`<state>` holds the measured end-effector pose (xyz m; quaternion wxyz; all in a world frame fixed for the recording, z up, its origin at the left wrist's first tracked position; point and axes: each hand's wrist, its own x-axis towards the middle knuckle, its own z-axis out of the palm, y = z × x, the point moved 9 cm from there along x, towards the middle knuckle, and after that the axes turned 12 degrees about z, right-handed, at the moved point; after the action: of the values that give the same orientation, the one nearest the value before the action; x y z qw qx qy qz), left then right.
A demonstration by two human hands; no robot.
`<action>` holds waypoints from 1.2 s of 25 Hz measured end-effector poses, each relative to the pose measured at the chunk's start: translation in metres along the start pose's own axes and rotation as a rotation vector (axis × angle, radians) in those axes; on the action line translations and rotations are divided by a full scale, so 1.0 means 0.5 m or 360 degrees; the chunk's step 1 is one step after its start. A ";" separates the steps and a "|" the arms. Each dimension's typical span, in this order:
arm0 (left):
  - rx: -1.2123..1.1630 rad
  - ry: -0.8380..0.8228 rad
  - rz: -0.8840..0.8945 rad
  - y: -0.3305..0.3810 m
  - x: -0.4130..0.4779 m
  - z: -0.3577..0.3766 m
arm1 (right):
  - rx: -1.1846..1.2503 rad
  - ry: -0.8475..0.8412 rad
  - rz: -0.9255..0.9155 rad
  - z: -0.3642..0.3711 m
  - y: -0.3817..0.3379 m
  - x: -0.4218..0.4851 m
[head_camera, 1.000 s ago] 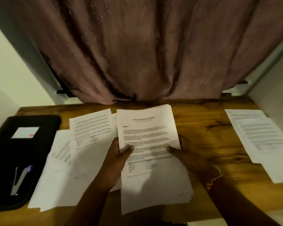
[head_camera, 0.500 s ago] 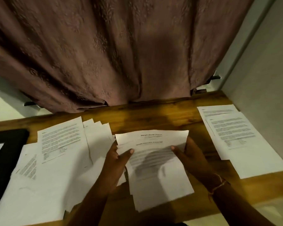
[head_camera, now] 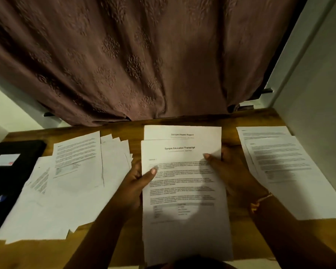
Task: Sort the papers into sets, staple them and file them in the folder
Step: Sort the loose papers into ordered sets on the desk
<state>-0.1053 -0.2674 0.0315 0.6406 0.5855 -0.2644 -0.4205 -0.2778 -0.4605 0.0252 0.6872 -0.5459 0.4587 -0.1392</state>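
While between both hands, papers (offset).

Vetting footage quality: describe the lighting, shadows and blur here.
Head view: dim, warm light; a shadow crosses the lower part of the held stack of white printed sheets; headings read clearly, body text smears; the black folder at left sinks into darkness; the wide-angle lens leans the pale right wall outward.
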 end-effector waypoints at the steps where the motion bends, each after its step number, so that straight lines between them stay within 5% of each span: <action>1: 0.0008 -0.0034 -0.0069 -0.024 -0.007 0.008 | 0.0123 0.0015 0.0115 -0.009 0.013 0.011; 5: -0.0042 0.0010 -0.0199 -0.066 -0.018 0.029 | 0.0391 -0.0113 0.0469 -0.025 0.052 0.025; 13: 0.0051 -0.0057 -0.0485 -0.177 -0.069 0.038 | 0.0194 -0.0538 0.0465 -0.025 0.220 -0.031; 23: 0.0480 0.0253 0.0459 0.001 0.054 0.069 | -0.0220 -0.0003 -0.0545 -0.070 -0.026 -0.023; 30: 0.0484 0.0455 0.0439 0.006 0.074 0.077 | -0.0188 0.0172 -0.0543 -0.072 -0.003 0.000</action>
<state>-0.1176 -0.3192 0.0353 0.6273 0.6871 -0.3088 -0.1975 -0.3054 -0.4835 0.0271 0.5946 -0.6470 0.4032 -0.2556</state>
